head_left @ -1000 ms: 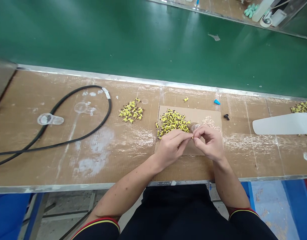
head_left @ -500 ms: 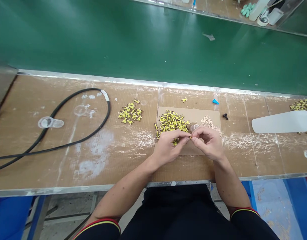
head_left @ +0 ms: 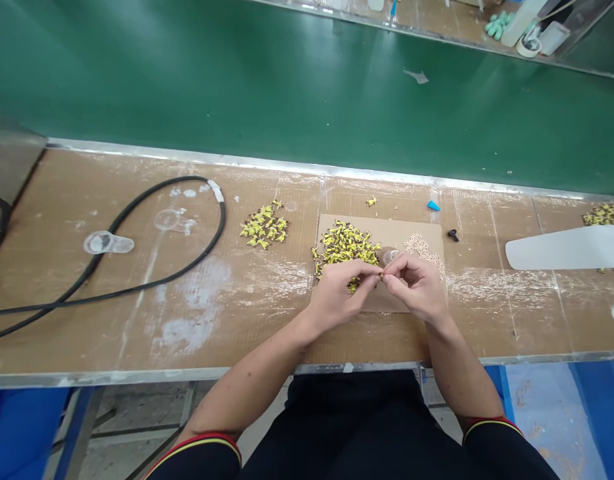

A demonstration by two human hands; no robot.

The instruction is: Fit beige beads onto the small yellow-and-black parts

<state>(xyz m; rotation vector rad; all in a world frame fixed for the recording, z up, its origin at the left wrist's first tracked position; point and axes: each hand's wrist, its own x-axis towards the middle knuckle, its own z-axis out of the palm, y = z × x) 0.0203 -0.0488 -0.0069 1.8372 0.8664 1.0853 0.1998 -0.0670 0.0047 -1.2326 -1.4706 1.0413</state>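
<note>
My left hand (head_left: 341,291) and my right hand (head_left: 415,285) meet fingertip to fingertip over a cardboard sheet (head_left: 387,305). Both pinch a tiny yellow-and-dark piece (head_left: 381,275), mostly covered by the fingers. Beside my left hand lies a heap of small yellow-and-black pieces (head_left: 347,243). Just beyond the fingertips is a small clear container (head_left: 389,256), partly hidden. Pale, ring-like bits (head_left: 423,247) are spread behind my right hand.
A smaller yellow pile (head_left: 265,225) lies left of the sheet. Farther left are a looped black cable (head_left: 137,288) and a clear plastic scoop (head_left: 108,243). To the right are a blue cap (head_left: 433,206), a black piece (head_left: 453,235) and a white bottle (head_left: 564,247).
The view has shifted slightly, so the bench items appear a little to the right. Both hands keep their pinch in nearly the same place.
</note>
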